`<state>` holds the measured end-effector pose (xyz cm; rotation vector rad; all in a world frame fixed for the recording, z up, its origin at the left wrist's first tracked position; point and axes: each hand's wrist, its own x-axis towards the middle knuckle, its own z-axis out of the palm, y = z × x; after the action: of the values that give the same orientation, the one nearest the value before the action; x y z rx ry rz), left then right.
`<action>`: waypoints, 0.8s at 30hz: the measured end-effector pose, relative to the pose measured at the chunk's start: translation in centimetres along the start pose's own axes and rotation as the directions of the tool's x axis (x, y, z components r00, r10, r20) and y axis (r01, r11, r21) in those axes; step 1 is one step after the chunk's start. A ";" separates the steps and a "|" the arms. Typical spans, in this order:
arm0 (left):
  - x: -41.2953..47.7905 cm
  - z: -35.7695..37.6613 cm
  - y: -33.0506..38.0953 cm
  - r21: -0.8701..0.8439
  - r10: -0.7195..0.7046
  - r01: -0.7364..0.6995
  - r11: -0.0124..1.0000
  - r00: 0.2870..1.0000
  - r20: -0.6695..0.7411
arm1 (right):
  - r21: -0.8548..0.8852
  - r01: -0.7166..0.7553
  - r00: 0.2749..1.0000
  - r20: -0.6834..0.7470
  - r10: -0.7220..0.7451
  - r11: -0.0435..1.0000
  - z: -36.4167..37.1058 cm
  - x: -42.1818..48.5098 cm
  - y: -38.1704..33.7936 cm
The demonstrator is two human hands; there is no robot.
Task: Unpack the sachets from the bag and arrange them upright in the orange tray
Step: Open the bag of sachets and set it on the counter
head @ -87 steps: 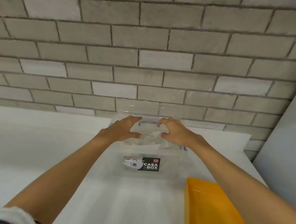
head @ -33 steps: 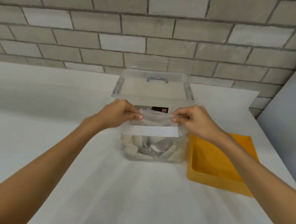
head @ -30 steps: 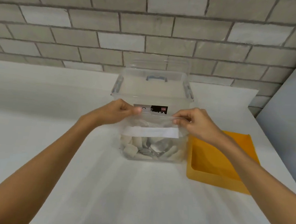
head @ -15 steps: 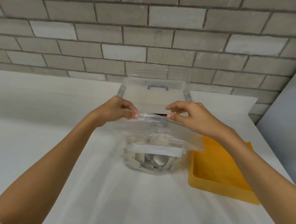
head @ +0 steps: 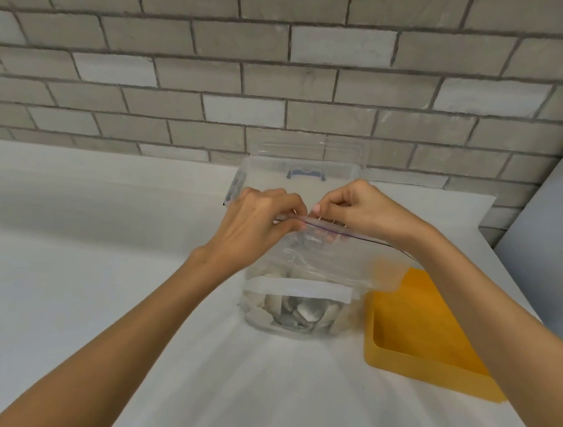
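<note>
A clear zip bag (head: 316, 265) with a white label strip stands on the white table, several pale and silver sachets (head: 298, 313) piled in its bottom. My left hand (head: 258, 225) and my right hand (head: 359, 210) both pinch the bag's top seal near its middle, fingertips almost touching. The seal's dark line runs off to the right under my right wrist. The orange tray (head: 393, 356) lies just right of the bag with nothing in it; my right forearm crosses over its far right side.
A clear plastic storage box (head: 305, 167) with a blue handle stands right behind the bag, against the grey brick wall. A grey panel (head: 561, 219) rises at the far right. The white table (head: 79, 262) stretches left and toward me.
I lifted the bag out of the clear box and set it on the table in front of it. Since half a second ago both hands have drawn together at the middle of the seal.
</note>
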<state>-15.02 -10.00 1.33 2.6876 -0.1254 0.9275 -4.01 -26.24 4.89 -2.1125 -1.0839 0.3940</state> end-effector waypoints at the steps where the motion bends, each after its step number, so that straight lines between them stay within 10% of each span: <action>1: -0.1 0.1 0.1 -0.015 -0.011 0.011 1.000 1.000 -0.026 | -0.002 0.002 1.000 0.022 -0.002 1.000 -0.1 -0.1 0.0; 24: -3.8 1.8 1.3 0.209 0.259 -0.234 0.949 0.961 -0.099 | 0.045 -0.071 0.953 -0.292 0.081 0.996 -0.1 0.7 1.7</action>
<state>-17.16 -11.82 -2.01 2.8278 -0.3701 1.2400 -2.58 -26.43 3.77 -2.1054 -0.8196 0.1260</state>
